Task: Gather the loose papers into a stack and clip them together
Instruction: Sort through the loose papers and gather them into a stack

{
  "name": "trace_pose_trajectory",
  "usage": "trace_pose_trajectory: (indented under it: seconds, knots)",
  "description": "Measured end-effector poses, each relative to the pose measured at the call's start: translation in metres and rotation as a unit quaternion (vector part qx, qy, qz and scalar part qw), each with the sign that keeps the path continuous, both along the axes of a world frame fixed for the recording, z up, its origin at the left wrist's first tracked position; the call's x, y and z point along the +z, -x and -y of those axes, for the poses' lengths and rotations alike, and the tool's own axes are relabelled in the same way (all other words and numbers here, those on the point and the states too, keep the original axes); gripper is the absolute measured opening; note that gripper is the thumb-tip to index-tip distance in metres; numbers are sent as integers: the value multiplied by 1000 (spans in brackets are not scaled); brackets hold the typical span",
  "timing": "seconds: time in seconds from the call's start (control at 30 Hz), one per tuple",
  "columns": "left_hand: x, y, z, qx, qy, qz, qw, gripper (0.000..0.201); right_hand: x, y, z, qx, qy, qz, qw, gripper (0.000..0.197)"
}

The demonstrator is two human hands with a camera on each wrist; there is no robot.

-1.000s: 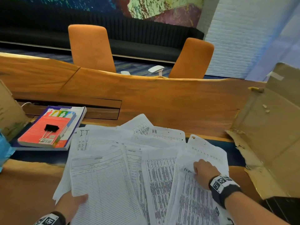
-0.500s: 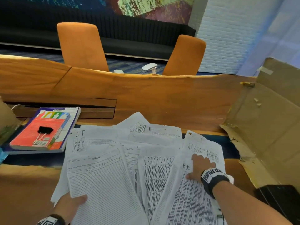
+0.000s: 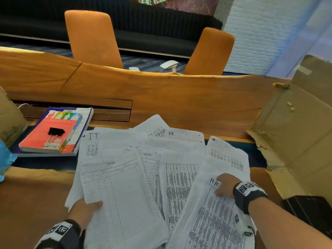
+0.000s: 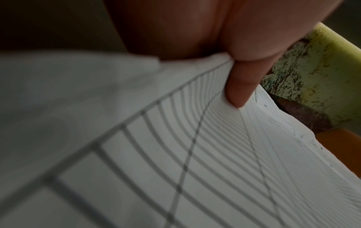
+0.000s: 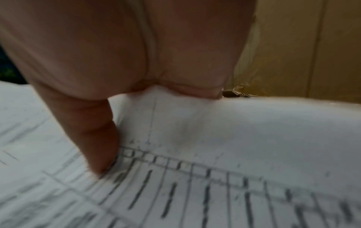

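Several printed sheets [image 3: 143, 146] lie fanned out on the wooden table [image 3: 179, 101]. My left hand [image 3: 86, 211] grips the left edge of the lined stock card sheet [image 3: 122, 194]. In the left wrist view its thumb [image 4: 240, 89] lies on top of that sheet [image 4: 195, 154], and the fingers are hidden beneath. My right hand [image 3: 224, 186] holds the sheet marked HR [image 3: 212, 221]. Its thumb [image 5: 97, 146] presses on the sheet's print [image 5: 215, 154], with the fingers hidden behind the paper. A black binder clip [image 3: 55, 132] lies on a red book [image 3: 45, 141] at the left.
A torn cardboard box [image 3: 296, 132] stands open at the right, with a black object [image 3: 309, 209] below it. More cardboard [image 3: 9, 119] and something blue [image 3: 5, 159] sit at the far left. Two orange chairs [image 3: 91, 36] stand behind the table.
My right hand has drawn back toward me with the HR sheet, sliding it over the neighbouring papers. My left hand keeps its hold on the stock card sheet.
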State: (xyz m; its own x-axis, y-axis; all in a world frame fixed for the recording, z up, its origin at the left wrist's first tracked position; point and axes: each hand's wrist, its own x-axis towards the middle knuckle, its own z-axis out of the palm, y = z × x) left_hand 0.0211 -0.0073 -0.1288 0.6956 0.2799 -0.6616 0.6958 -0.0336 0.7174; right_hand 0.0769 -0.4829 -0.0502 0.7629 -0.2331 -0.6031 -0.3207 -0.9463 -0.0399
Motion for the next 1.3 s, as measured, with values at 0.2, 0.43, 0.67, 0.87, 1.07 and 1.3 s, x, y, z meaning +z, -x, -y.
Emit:
trace_pose_trajectory:
  seconds: [0.2, 0.43, 0.67, 0.87, 1.07, 1.3]
  knots:
    - [6, 1, 3, -4, -6, -5, 1000, 26, 1, -2, 20, -67, 7, 80, 994, 36]
    - [8, 1, 4, 2, -14, -11, 1000, 29, 4, 7, 14, -35, 34, 85, 995, 45]
    - [28, 1, 1, 12, 12, 16, 1000, 29, 73, 10, -50, 172, -58, 22, 983, 22]
    - [89, -12, 6, -37, 0, 111, 993, 21, 143, -6, -146, 281, -148, 64, 946, 19]
    - [137, -25, 22, -159, -52, 206, 964, 18, 179, -44, -210, 260, -215, 215, 917, 67]
    - [151, -27, 23, -129, 1, 215, 968, 26, 178, -69, -229, 324, -164, 242, 900, 7]
